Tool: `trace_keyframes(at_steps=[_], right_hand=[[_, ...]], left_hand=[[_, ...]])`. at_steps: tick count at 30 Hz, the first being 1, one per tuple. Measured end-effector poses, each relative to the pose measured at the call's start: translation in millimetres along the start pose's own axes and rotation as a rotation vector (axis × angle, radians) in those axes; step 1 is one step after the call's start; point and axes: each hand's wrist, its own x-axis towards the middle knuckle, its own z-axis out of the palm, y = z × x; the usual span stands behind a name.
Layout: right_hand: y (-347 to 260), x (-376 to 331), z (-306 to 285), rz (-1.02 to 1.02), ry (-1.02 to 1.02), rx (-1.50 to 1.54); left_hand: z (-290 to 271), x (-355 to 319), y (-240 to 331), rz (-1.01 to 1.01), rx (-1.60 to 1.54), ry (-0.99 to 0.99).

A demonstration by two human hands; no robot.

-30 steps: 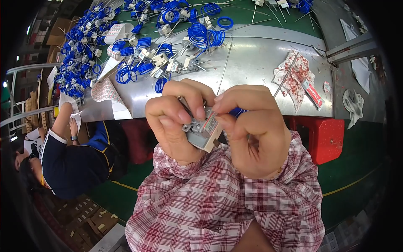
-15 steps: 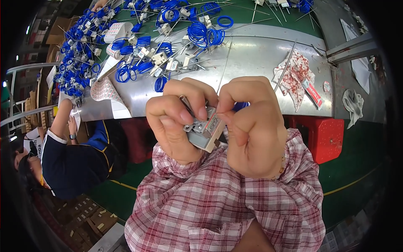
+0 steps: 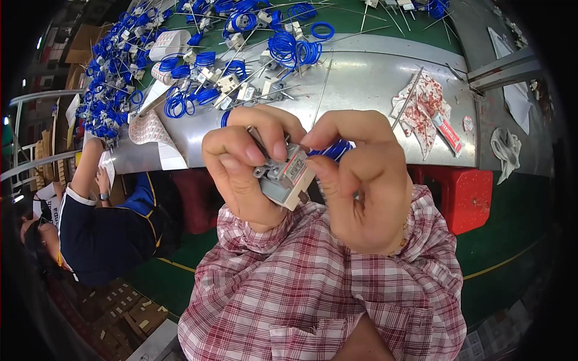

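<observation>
My left hand (image 3: pixel 244 165) is closed around a capillary thermostat (image 3: pixel 293 176), a small grey and off-white box with a printed label and a short metal shaft, held up before my chest. On its right side, my right hand (image 3: pixel 364 180) has thumb and forefinger apart near the label, the other fingers curled in. A blue coil of thin tubing (image 3: pixel 333 149) shows behind the right fingers; whether it belongs to this box is hidden.
Thermostats with blue coils (image 3: pixel 289 51) and long thin probes pile up at the far left. A label strip (image 3: pixel 150 129) hangs at the steel table's edge. To the right are a red-stained cloth (image 3: pixel 419 111) and a red stool (image 3: pixel 466 198). A co-worker (image 3: pixel 111 234) sits at left.
The right thumb and forefinger have parted and moved slightly off the label. The left hand and thermostat have shifted a little left, and more of the blue coil shows.
</observation>
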Motion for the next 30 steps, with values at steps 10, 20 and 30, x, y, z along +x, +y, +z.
trace_keyframes(at_steps=[10,20,30], right_hand=[[2.2,0.2,0.7,-0.048,-0.019,-0.027],[3.9,2.1,7.5,-0.094,0.014,-0.086],[6.4,6.8,9.6,-0.072,-0.007,-0.075]], left_hand=[[-0.7,-0.7,0.0,0.008,-0.008,-0.035],[-0.7,-5.6,0.1,-0.003,0.036,-0.042],[2.8,-3.8,-0.1,-0.032,0.079,0.009]])
